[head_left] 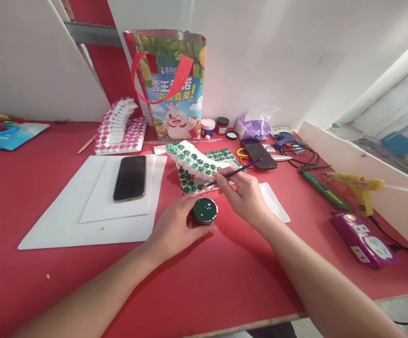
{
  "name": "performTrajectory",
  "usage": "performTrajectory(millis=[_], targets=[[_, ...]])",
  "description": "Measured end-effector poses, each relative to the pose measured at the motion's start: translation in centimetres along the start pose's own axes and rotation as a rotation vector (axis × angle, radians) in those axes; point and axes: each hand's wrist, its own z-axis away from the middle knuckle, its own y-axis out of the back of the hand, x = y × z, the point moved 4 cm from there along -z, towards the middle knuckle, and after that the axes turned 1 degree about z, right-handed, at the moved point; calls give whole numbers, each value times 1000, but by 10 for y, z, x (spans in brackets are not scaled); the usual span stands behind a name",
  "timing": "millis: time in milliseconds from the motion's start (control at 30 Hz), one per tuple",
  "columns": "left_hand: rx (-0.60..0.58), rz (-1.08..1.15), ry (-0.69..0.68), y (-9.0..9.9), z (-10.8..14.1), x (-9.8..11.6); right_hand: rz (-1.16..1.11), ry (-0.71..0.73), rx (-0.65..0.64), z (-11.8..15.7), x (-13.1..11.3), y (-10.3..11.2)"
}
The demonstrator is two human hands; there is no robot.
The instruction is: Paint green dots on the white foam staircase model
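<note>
My left hand is closed around a small round jar of dark green paint near the middle of the red table. Pinched in my right hand is a thin paintbrush with a dark handle. Its tip points down-left, at the lower front of a white craft piece covered in rows of green-painted round bumps. Whether the bristles touch the bumps I cannot tell. The piece has a raised, curved upper section over a flat base, and my right fingers partly cover its right side.
Left are white sheets with a phone and a pink-dotted craft piece. Behind stand a gift bag and paint jars. Right are another phone, scissors, a yellow glue gun and a purple power box with cables.
</note>
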Motion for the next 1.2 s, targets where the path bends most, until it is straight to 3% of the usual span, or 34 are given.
performTrajectory(millis=[267,1200], targets=[[0,-7,10,0,0,-1,41,57,-1,1,-3,0],[-9,-8,12,1,1,0,49,47,2,2,-5,5]])
